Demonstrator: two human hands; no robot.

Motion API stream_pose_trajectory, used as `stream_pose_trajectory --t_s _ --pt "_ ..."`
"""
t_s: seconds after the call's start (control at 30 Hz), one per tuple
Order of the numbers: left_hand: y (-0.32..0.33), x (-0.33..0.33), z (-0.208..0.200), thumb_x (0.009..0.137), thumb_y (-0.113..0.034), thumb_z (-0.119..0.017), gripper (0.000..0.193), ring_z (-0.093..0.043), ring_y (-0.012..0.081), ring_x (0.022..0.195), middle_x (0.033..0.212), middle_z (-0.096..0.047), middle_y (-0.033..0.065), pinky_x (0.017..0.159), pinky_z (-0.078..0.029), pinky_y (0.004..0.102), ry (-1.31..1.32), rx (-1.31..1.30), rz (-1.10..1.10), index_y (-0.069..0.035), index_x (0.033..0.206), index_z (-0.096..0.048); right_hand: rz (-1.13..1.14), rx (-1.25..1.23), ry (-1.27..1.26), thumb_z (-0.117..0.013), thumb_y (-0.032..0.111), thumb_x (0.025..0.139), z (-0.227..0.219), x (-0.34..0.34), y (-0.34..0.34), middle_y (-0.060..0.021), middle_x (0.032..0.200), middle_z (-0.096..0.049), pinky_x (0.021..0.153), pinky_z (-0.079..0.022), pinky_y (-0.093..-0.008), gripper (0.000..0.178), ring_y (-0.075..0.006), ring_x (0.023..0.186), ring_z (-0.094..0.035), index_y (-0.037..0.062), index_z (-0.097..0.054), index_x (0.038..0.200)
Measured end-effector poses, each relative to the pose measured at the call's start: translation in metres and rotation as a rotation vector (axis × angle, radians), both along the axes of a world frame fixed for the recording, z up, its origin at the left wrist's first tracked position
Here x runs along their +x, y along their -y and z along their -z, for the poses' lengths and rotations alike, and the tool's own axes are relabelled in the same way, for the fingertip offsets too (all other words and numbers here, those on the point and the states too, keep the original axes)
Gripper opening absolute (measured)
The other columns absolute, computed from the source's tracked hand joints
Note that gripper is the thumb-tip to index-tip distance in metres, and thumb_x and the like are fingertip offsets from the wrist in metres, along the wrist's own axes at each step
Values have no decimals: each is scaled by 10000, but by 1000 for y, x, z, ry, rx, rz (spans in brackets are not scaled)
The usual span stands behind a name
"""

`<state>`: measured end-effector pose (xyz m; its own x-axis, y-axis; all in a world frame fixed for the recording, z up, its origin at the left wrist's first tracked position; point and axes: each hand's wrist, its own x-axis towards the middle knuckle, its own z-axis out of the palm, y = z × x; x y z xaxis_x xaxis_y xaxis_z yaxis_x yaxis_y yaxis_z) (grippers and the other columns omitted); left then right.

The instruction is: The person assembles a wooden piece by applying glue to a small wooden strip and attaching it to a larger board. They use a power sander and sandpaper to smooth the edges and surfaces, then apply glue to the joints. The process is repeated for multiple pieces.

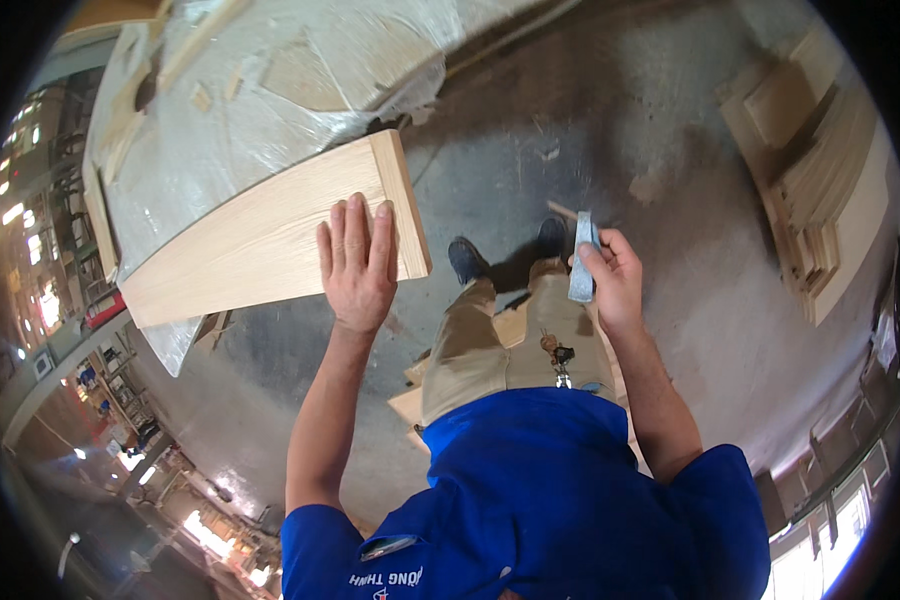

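Observation:
A pale wooden panel (260, 225) lies at the edge of the plastic-covered table, with a separate-looking strip along its right end. On its face, near that end, my left hand (356, 265) rests flat with the fingers stretched out. My right hand (612, 275) is closed around a small grey-blue sanding block (582, 262), held upright between thumb and fingers. The block is apart from the panel, out over the floor to its right. Part of the block is covered by my fingers.
Clear plastic sheeting covers the table (270, 70) at the upper left, with wood scraps on it. Stacked wooden boards (820, 180) stand on the right. Several wood pieces (410, 405) lie on the floor around my legs. Shelving (120, 380) lines the far left.

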<state>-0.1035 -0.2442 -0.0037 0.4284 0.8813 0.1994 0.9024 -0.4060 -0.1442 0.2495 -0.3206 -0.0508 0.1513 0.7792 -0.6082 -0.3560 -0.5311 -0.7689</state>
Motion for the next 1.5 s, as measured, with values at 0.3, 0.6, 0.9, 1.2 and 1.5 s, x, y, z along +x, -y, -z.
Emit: stream_pose_trajectory --t_s 0.3,0.6,0.9,1.2,1.5 --pt "-46 -21 -157 764 83 -728 575 -764 362 1182 1288 -787 123 1001 -627 462 269 -142 135 -92 1312 -746 -144 322 186 -691 119 1071 -120 23 -74 -21 922 -730 708 -517 -246 110 -57 801 -652 40 -688 1147" --pt "-176 -36 -258 722 -66 -907 514 -760 394 884 956 -770 206 785 -589 450 367 -694 122 -58 1214 -760 -145 540 143 -701 111 1065 -200 -65 -173 -32 989 -740 786 -539 -270 151 -87 893 -685 6 -679 1172" --pt "-244 -22 -216 756 -64 -899 496 -680 321 709 777 -661 156 691 -531 409 389 -689 130 -49 1224 -737 -75 506 147 -654 107 1099 -164 -128 -215 -38 1011 -720 784 -535 -270 218 -82 892 -649 13 -670 1296" --pt "-239 -17 -190 748 8 -898 500 -553 179 625 717 -562 67 609 -469 335 406 -651 68 -59 1223 -760 -27 486 111 -623 108 1087 -116 -135 -236 -135 1272 -732 1033 -520 -340 437 -190 1171 -677 45 -586 1518" --pt "-248 -10 -174 725 -138 -1022 657 -459 33 631 1056 -816 21 535 -329 231 472 -587 23 -77 1318 -747 -184 480 -49 -602 86 1103 -91 -157 -247 -93 1269 -708 869 -544 -318 502 -116 971 -648 18 -524 1594"
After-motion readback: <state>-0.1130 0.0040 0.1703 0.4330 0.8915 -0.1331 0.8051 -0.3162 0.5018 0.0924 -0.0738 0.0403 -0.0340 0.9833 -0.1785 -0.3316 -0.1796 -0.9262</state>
